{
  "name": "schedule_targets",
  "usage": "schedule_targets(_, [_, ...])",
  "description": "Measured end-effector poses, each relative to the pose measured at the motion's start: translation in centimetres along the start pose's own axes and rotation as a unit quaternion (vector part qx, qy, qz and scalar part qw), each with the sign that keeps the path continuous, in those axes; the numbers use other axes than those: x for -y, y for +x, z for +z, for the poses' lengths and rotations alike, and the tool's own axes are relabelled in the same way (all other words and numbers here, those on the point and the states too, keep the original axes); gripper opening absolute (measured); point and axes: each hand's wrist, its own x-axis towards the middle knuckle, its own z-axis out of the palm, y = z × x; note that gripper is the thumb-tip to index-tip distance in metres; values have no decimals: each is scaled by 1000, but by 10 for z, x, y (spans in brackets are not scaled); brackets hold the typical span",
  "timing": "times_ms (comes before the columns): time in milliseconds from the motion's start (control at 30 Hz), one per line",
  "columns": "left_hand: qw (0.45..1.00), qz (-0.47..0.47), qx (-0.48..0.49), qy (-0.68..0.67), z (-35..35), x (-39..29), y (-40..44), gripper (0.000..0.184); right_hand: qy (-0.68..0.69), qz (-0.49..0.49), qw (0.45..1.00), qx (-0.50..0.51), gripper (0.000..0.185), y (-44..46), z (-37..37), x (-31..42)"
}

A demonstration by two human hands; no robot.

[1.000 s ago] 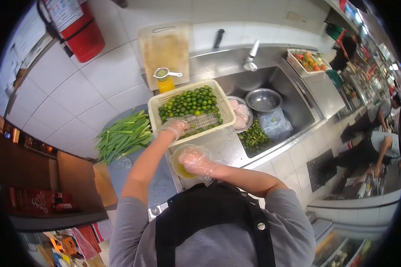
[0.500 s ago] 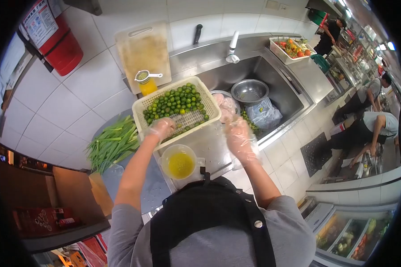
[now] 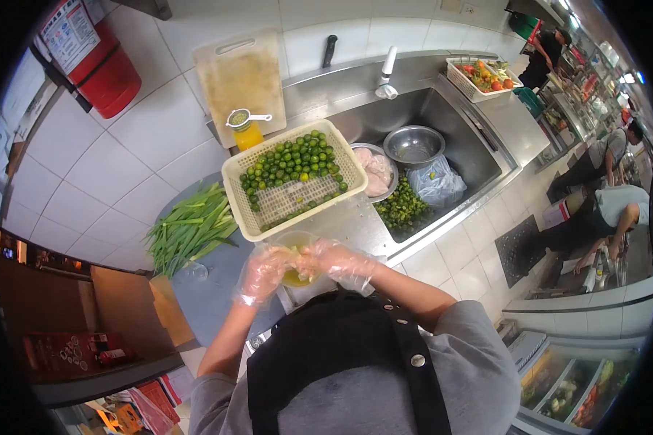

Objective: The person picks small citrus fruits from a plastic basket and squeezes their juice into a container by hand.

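My left hand (image 3: pixel 263 270) and my right hand (image 3: pixel 339 262), both in clear plastic gloves, meet over a plastic pitcher (image 3: pixel 295 238) of yellow-green juice. The fingers of both are pinched close together just above the juice; whatever is between them is too small and covered to name. Behind the pitcher stands a cream plastic basket (image 3: pixel 357 168), with small green citrus fruits (image 3: pixel 297 158) heaped mostly toward its far side. Part of its slotted floor shows.
Left of the basket lie green leafy stalks (image 3: pixel 192 228). A strainer (image 3: pixel 241 119) tops a container of orange liquid (image 3: pixel 249 135) by a cutting board (image 3: pixel 241 80). The sink (image 3: pixel 479 170) holds cut green fruit pieces (image 3: pixel 403 210), raw meat (image 3: pixel 376 172), a metal bowl (image 3: pixel 413 147) and a plastic bag (image 3: pixel 437 185).
My left hand has left the basket's near edge and my right hand has come left from beside the sink. Both are now together over the pitcher, fingers pinched.
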Motion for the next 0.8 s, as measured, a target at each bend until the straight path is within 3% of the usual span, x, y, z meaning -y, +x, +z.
schedule_targets(33, [1000,-7,-2,-16,-1,-2,-4,20,-182,-88,979,-24,30,5,6,-10])
schedule_targets(67, [1000,-12,-7,-11,0,0,-7,20,-354,-177,917,-47,26,11,13,-22])
schedule_targets(100, [999,-8,4,-34,1,4,-10,20,-354,-184,916,-38,26,18,20,-43])
schedule_targets(167, [999,-7,10,-50,-6,10,-11,19,-482,-121,866,-64,20,31,28,-86])
schedule_targets(200, [996,5,62,-68,-11,13,-6,17,-482,-127,865,-60,20,26,27,-66])
schedule_targets(233, [989,18,115,-87,-15,16,-1,15,-384,-94,916,-71,20,16,25,-46])
schedule_targets(267, [986,29,107,-124,-20,23,5,12,-280,-58,955,-81,20,11,25,-31])
schedule_targets(300, [986,27,106,-122,-26,31,14,12,-281,-60,955,-79,20,13,26,-34])
schedule_targets(367, [997,26,20,74,-39,50,37,15,-259,-112,952,-122,20,18,31,-45])
schedule_targets(433, [985,-148,42,82,-36,87,56,19,-275,-133,942,-139,20,21,35,-47])
schedule_targets(467, [985,-146,41,84,-30,101,66,19,-291,-153,931,-158,19,23,36,-47])
schedule_targets(600, [952,-187,202,136,9,129,107,24,-278,-123,946,-107,19,32,36,-51])
schedule_targets(633, [952,-187,201,137,21,130,112,24,-301,-107,943,-98,20,33,37,-49])
schedule_targets(700, [966,-32,210,149,42,139,119,24,-324,-91,937,-90,21,32,36,-52])
schedule_targets(767, [964,-11,222,149,66,161,123,23,-373,-255,875,-172,16,27,30,-60])
schedule_targets(800, [961,9,234,150,71,161,128,21,-375,-255,874,-174,16,20,21,-56])
